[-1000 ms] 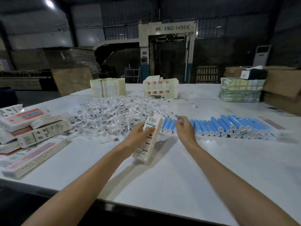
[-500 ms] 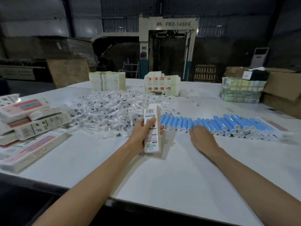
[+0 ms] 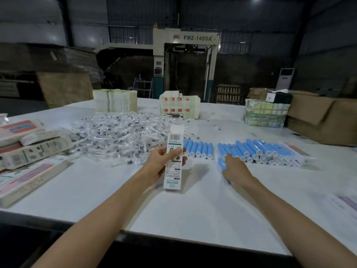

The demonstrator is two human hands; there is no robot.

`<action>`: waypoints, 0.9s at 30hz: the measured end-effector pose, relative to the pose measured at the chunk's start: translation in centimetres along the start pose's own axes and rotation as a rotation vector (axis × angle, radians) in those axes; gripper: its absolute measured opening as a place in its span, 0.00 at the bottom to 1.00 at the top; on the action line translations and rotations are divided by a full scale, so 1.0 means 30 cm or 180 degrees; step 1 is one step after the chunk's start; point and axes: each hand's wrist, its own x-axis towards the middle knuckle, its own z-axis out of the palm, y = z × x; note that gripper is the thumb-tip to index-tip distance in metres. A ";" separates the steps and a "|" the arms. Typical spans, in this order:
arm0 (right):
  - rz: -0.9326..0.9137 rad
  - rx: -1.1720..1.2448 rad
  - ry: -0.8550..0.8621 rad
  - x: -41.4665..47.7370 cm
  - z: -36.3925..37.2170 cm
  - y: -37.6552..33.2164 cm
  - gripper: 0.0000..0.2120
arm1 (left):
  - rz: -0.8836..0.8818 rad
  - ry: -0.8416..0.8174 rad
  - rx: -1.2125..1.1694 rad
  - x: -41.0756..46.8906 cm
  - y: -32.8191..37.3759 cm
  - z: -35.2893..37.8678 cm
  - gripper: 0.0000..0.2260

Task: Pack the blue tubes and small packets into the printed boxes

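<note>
My left hand [image 3: 161,163] grips an upright white printed box [image 3: 173,159] with a barcode near its top flap, held just above the table. My right hand [image 3: 234,169] lies over one blue tube [image 3: 221,163] pulled out of the row; its fingers curl round it. Behind it, several blue tubes [image 3: 257,150] with white caps lie side by side, with a gap between that group and a smaller group [image 3: 199,149] behind the box. A wide heap of small clear packets [image 3: 119,136] covers the table's middle left.
Filled printed boxes [image 3: 32,151] are piled at the left edge. Stacks of flat cartons [image 3: 115,100] [image 3: 179,107] and a wrapped bundle [image 3: 264,115] stand at the back. Cardboard boxes [image 3: 324,120] sit far right, papers [image 3: 345,204] at near right. The white table [image 3: 193,215] ends near me.
My right hand has drawn one blue tube out of the row toward me, leaving a gap. My left hand has turned the box upright.
</note>
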 end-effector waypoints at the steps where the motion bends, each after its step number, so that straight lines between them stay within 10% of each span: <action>1: 0.0049 0.0127 -0.0056 0.010 -0.010 0.006 0.13 | 0.0043 -0.0019 0.0057 -0.002 0.000 -0.002 0.20; 5: 0.0097 0.1232 0.0341 0.026 -0.116 -0.013 0.31 | 0.0162 0.0002 0.0236 -0.009 0.002 -0.004 0.21; 11: -0.1376 0.4034 0.0595 -0.005 -0.327 -0.267 0.53 | 0.0341 -0.0012 0.0441 -0.014 0.000 0.012 0.17; 21: -0.1406 0.2690 0.1152 0.064 -0.296 -0.429 0.46 | 0.0518 -0.0067 0.0566 -0.016 -0.004 -0.002 0.16; 27: -0.1552 0.2324 0.0515 0.097 -0.350 -0.405 0.40 | 0.0515 -0.0051 0.0840 -0.020 0.000 0.016 0.19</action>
